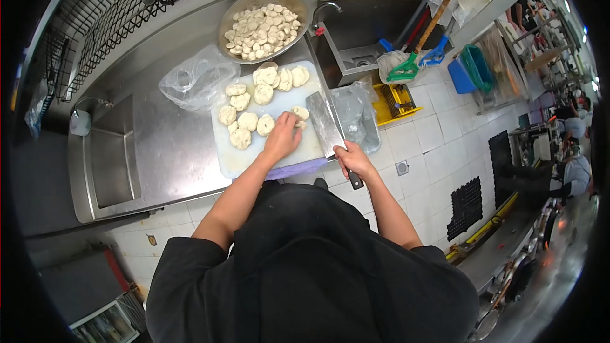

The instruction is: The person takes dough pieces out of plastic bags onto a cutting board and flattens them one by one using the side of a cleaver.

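Note:
My right hand (354,157) is wrapped round the black handle of a cleaver (326,122), whose broad blade lies over the right edge of the white cutting board (232,160). My left hand (283,136) is at the board's right part, fingers bent against a pale lump (299,113) beside the blade; whether it grips the lump is unclear. Several other pale, dough-like lumps (263,94) lie on the board to the left and beyond. Behind the board, a large metal bowl (301,14) holds many smaller pale pieces.
A clear plastic bag (197,79) lies left of the board, and a clear plastic tub (356,117) stands right of it. A sink (359,57) is behind right, another sink (115,159) at left. Mops (403,68) and a yellow bucket (394,103) stand right. People are far right.

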{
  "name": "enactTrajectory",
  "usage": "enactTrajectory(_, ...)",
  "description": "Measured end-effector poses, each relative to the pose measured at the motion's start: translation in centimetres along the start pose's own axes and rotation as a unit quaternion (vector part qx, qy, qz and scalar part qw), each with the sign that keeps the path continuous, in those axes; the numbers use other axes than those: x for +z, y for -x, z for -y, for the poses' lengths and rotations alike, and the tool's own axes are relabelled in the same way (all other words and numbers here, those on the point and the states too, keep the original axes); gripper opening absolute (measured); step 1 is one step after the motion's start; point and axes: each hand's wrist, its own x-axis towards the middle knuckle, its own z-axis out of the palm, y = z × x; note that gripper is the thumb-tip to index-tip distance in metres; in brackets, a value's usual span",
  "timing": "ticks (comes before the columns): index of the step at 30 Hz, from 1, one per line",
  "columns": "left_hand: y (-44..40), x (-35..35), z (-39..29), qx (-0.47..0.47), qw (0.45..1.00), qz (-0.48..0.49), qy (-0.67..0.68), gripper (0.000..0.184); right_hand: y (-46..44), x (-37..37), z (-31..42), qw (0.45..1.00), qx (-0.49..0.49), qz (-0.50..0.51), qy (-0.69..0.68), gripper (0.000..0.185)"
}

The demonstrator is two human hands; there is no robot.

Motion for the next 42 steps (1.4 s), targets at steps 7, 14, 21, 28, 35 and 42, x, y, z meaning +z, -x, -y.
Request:
enactTrajectory(7, -2.9, -0.8, 0.9, -0.037, 0.998, -0.023, 0.038, 0.016, 0.2, -0.3, 0.6, 0.999, -0.007, -0.008, 0.05, 0.031)
enactTrajectory(14, -7.0, -1.7, 2.4, -0.231, 0.935, -0.012, 0.268, 0.009, 0.5, -0.3, 1.1, 0.997, -0.011, -0.017, 0.079, 0.032)
enactTrajectory(21, -6.9, -2.0, 1.7, -0.082, 0.995, 0.044, 0.041, 0.026, 0.0, -0.6, 1.0, 0.99, -0.045, -0.023, 0.135, 0.038)
enactTrajectory(28, -4.6, -2.8, 1.7, -0.004, 0.986, 0.158, 0.049, 0.03, 3.9, -0.2, 3.7, 0.951, -0.053, -0.002, 0.305, 0.038)
enactTrajectory(35, -0.7, -2.7, 0.3, 0.106, 0.967, 0.22, 0.075, 0.031, 6.1, 2.9, 0.7, 0.925, -0.093, -0.064, 0.362, 0.033)
enactTrajectory(42, 0.4, -4.2, -2.2, 0.147, 0.985, 0.087, -0.013, 0.026, 4.7, 4.8, 2.4, 0.921, -0.082, -0.066, 0.374, 0.027)
